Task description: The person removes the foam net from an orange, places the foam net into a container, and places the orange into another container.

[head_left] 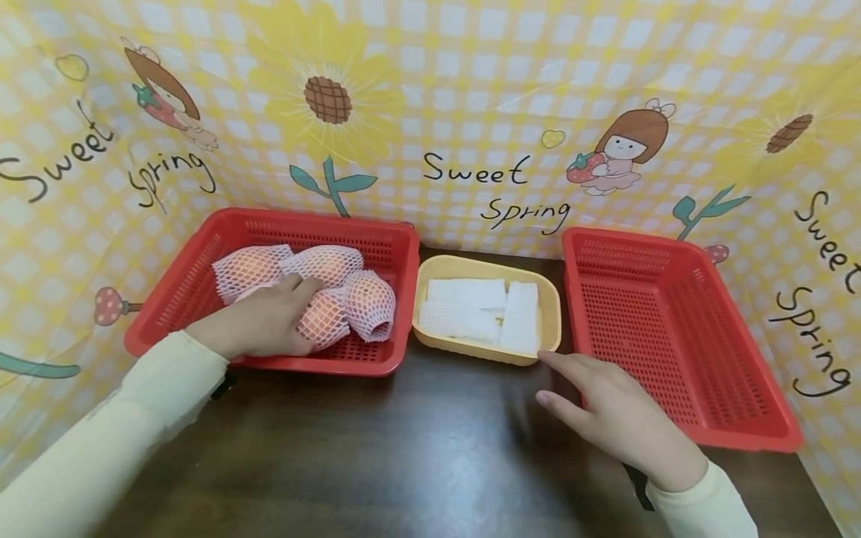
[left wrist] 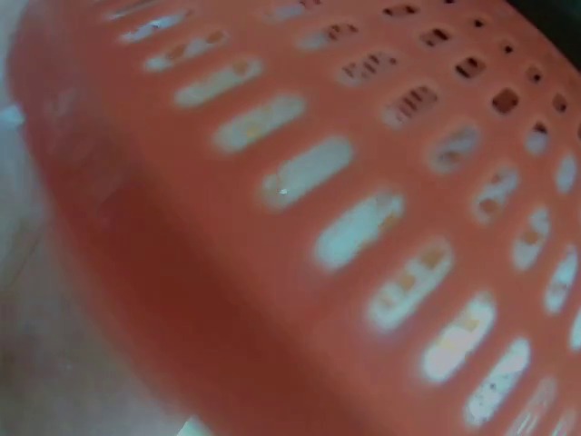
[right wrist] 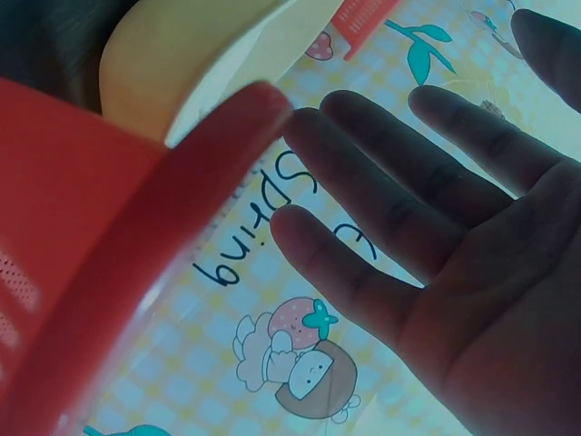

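In the head view my left hand reaches over the near rim of the left red basket. Its thumb and fingers curl about a round orange fruit in a white foam net. More netted fruits lie around it: one at the back left, one behind and one to the right. The left wrist view is filled by the basket's slotted wall, hiding that hand. My right hand is held with fingers extended, holding nothing, between the yellow tray and the right red basket.
Several folded white foam nets lie in the yellow tray. The two red baskets stand on either side of it on a dark wooden table. A yellow checked cloth stands behind and at both sides.
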`<control>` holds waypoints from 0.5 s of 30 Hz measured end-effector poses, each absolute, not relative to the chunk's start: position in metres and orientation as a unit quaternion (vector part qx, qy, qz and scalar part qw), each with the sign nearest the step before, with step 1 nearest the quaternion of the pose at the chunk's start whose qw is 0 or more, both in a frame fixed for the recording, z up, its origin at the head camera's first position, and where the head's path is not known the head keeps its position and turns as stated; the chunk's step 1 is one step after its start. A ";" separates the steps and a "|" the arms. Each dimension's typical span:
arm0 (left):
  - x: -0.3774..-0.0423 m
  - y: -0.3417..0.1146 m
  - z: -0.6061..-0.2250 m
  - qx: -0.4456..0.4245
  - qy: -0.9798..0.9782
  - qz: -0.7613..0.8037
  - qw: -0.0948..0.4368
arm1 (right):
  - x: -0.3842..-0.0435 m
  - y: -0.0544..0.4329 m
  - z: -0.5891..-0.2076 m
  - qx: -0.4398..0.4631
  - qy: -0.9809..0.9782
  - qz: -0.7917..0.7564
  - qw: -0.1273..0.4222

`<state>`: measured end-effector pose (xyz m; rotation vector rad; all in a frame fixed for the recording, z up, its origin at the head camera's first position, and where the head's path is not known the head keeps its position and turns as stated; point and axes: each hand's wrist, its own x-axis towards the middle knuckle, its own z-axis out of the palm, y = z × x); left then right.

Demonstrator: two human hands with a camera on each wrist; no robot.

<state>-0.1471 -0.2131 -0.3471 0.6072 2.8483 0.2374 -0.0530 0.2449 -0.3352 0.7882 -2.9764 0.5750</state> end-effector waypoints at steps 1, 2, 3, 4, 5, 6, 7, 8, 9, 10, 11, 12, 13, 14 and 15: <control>-0.145 -0.214 -0.345 0.208 0.968 0.087 0.106 | -0.054 0.244 -0.336 0.256 -0.949 0.184 0.008; -0.144 -0.214 -0.343 0.209 0.968 0.093 0.104 | -0.054 0.243 -0.336 0.261 -0.948 0.184 0.010; -0.142 -0.215 -0.341 0.213 0.967 0.096 0.099 | -0.055 0.241 -0.336 0.264 -0.947 0.183 0.012; -0.141 -0.215 -0.340 0.217 0.966 0.100 0.094 | -0.055 0.239 -0.336 0.267 -0.946 0.183 0.013; -0.139 -0.216 -0.338 0.224 0.965 0.105 0.089 | -0.056 0.237 -0.336 0.268 -0.946 0.182 0.013; -0.138 -0.216 -0.337 0.226 0.964 0.108 0.085 | -0.057 0.235 -0.336 0.269 -0.946 0.181 0.012; -0.136 -0.216 -0.336 0.229 0.963 0.113 0.084 | -0.057 0.233 -0.336 0.271 -0.945 0.182 0.010; -0.135 -0.216 -0.335 0.233 0.962 0.118 0.080 | -0.058 0.231 -0.336 0.271 -0.945 0.181 0.008; -0.134 -0.215 -0.334 0.238 0.961 0.122 0.076 | -0.059 0.228 -0.336 0.271 -0.945 0.181 0.005; -0.132 -0.215 -0.333 0.244 0.959 0.126 0.072 | -0.059 0.226 -0.336 0.272 -0.945 0.183 0.005; -0.130 -0.213 -0.332 0.250 0.957 0.129 0.067 | -0.060 0.224 -0.337 0.275 -0.944 0.183 0.004; -0.128 -0.212 -0.331 0.256 0.956 0.131 0.062 | -0.060 0.223 -0.337 0.278 -0.943 0.184 0.006; -0.126 -0.210 -0.330 0.268 0.953 0.132 0.054 | -0.061 0.221 -0.337 0.283 -0.941 0.185 0.010; -0.125 -0.208 -0.329 0.280 0.950 0.131 0.043 | -0.061 0.219 -0.338 0.288 -0.940 0.184 0.014; -0.123 -0.206 -0.328 0.290 0.948 0.130 0.032 | -0.061 0.217 -0.338 0.293 -0.938 0.185 0.018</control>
